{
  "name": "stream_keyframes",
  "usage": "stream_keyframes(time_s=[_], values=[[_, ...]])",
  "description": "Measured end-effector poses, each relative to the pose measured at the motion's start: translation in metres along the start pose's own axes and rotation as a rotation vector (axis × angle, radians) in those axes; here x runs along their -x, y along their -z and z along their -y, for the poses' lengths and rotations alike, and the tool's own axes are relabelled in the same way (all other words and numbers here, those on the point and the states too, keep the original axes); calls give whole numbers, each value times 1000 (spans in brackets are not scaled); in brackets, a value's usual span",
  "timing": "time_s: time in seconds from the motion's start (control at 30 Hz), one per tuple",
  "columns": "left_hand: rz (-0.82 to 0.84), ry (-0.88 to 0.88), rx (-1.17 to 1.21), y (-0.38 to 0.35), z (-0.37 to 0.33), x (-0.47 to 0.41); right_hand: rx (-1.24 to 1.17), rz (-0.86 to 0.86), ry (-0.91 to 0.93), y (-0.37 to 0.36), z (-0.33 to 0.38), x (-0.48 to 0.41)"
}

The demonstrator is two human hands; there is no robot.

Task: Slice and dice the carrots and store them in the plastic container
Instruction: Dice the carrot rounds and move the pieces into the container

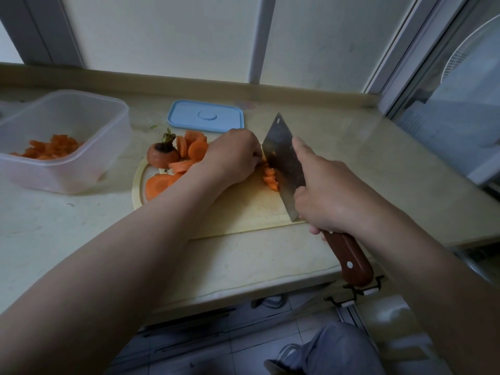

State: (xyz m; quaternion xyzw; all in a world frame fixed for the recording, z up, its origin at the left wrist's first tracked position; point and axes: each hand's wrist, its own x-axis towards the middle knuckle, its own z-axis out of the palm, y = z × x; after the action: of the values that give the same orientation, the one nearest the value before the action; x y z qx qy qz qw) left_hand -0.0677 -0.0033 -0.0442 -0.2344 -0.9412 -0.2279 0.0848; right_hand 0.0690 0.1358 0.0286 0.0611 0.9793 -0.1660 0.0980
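On the pale cutting board [243, 212] my left hand [232, 155] curls over a small stack of carrot slices [270, 177] and holds them against the blade. My right hand [327, 196] grips the wooden handle of a cleaver [284, 163], index finger laid along the blade's spine, the edge down in the carrot. Loose round carrot slices [186, 155] and a carrot top with its stem [162, 155] lie at the board's left end. The clear plastic container [89, 123] at the left holds cut carrot pieces [51, 150].
A light blue lid [205, 116] lies flat behind the board, near the raised back ledge and window. The counter's front edge runs just below the cleaver handle. A glass partition stands at the right. My leg and shoe show on the tiled floor below.
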Motion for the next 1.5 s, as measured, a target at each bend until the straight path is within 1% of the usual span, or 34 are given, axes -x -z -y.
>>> stream_keyframes(time_s=[0.1,0.27,0.37,0.53,0.7,0.8,1.0,1.2,1.37,1.5], values=[[-5,-2,0,2,1,0,10,10,-4,2,4,-1],[-61,-4,13,10,3,3,31,33,0,7,9,-3],[-48,-3,24,12,4,6,-10,63,-24,13,14,-7],[71,-20,12,13,-1,9,-8,78,-40,15,22,-10],[137,-34,-10,16,-1,15,26,74,-18,8,19,0],[202,-56,13,20,1,18,14,79,-37,7,19,2],[272,-130,-16,25,-7,21,7,29,-26,6,23,-16],[229,-142,-27,22,-3,22,-62,81,-62,6,9,2],[223,-132,-13,25,-5,25,-132,-12,-29,4,9,-21],[179,-93,48,33,-2,28,-305,-40,-14,14,-5,-25]])
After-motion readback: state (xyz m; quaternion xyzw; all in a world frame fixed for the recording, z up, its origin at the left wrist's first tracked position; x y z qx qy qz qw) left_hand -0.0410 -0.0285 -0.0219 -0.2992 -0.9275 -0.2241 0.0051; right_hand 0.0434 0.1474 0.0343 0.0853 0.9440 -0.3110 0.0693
